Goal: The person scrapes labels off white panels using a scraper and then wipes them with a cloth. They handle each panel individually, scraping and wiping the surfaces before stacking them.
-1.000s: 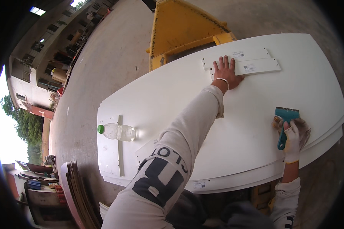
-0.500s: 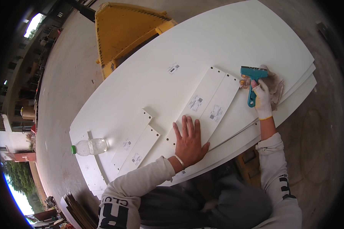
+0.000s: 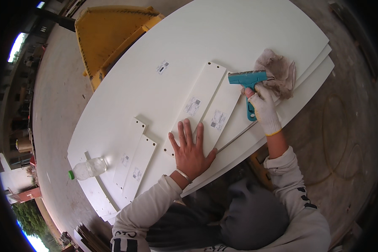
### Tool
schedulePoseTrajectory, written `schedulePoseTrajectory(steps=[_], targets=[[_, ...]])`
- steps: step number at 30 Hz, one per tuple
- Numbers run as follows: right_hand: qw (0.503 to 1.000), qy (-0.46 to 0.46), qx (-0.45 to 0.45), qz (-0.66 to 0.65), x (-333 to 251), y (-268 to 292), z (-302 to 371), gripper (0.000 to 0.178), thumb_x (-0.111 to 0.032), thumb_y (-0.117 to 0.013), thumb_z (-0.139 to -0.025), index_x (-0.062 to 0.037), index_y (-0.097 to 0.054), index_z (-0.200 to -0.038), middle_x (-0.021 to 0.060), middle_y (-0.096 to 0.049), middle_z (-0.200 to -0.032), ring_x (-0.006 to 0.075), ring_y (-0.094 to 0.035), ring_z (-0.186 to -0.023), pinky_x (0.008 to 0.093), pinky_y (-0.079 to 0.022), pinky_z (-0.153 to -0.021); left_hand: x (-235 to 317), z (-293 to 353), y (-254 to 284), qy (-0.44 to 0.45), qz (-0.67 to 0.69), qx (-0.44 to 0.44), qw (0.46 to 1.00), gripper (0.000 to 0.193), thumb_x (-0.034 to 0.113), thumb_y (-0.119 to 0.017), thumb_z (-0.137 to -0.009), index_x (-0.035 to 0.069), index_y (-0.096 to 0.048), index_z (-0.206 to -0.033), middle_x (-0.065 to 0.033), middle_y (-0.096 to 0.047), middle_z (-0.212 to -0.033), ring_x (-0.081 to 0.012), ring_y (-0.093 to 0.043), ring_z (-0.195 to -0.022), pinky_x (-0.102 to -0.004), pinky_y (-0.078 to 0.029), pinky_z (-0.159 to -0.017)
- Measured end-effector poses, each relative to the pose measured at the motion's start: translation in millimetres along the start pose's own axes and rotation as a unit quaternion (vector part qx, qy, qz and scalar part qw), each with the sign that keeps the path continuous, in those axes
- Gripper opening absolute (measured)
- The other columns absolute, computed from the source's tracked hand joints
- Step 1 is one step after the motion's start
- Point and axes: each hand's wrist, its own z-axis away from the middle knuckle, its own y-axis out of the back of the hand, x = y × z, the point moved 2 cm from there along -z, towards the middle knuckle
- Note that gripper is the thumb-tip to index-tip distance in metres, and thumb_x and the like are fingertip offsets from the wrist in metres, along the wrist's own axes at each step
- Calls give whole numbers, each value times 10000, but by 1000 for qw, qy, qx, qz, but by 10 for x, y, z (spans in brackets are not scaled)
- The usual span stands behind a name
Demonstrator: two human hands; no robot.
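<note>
With the left hand [image 3: 191, 156], I'm spreading fingers [image 3: 188, 132] over two drilled slats [image 3: 205, 94]; at two o'clock, the gloved right hand [image 3: 263, 110] is gripping one teal scraper [image 3: 247, 78] near the board's edge [image 3: 326, 42], open room lying toward twelve.

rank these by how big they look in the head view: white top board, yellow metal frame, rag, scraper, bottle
1. White top board
2. Yellow metal frame
3. Rag
4. Scraper and bottle: too alike to rank
</note>
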Motion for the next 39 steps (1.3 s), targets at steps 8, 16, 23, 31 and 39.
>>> schedulePoseTrajectory(steps=[8, 16, 23, 31, 39], targets=[[998, -9, 39, -51, -126, 55, 104, 217, -212, -653, -1047, -10, -693, -1114, 20, -667, -1022, 76, -577, -932, 236, -469, -844, 28, -62, -41, 30, -9, 11, 999, 971, 512, -718, -865, 42, -321, -1615, -379, -158, -1665, -572, -100, -1568, -783, -111, -1173], [990, -29, 66, -122, 21, 248, 285, 307, -249, -609, -1078, -7, -595, -1267, 51, -642, -1110, 174, -680, -964, 343, -580, -755, 102, -187, -177, 17, 58, 35, 998, 955, 443, -707, -866, -47, -315, -1586, -337, -178, -1692, -466, -98, -1610, -681, -19, -1253], [981, -87, 41, -171, -29, 181, 452, 315, -296, -599, -1084, -7, -602, -1210, 82, -658, -1041, 177, -675, -825, 317, -556, -648, 138, -214, -190, 31, 72, 40, 996, 963, 416, -707, -864, -99, -285, -1560, -342, -176, -1690, -475, -106, -1606, -664, -34, -1262], [973, -135, 43, -179, 22, 105, 553, 308, -321, -618, -1080, -20, -632, -1142, 61, -669, -890, 108, -629, -699, 261, -513, -596, 141, -249, -204, 39, 92, 60, 993, 986, 382, -735, -842, -133, -265, -1540, -346, -204, -1678, -483, -131, -1598, -635, -48, -1275], [977, -157, 6, -141, 50, 124, 582, 286, -278, -611, -1074, -11, -612, -1178, 70, -665, -899, 106, -608, -661, 263, -512, -588, 146, -249, -242, 28, 110, 102, 988, 860, 270, -720, -872, -89, -322, -1545, -333, -233, -1673, -514, -176, -1574, -632, -107, -1273]])
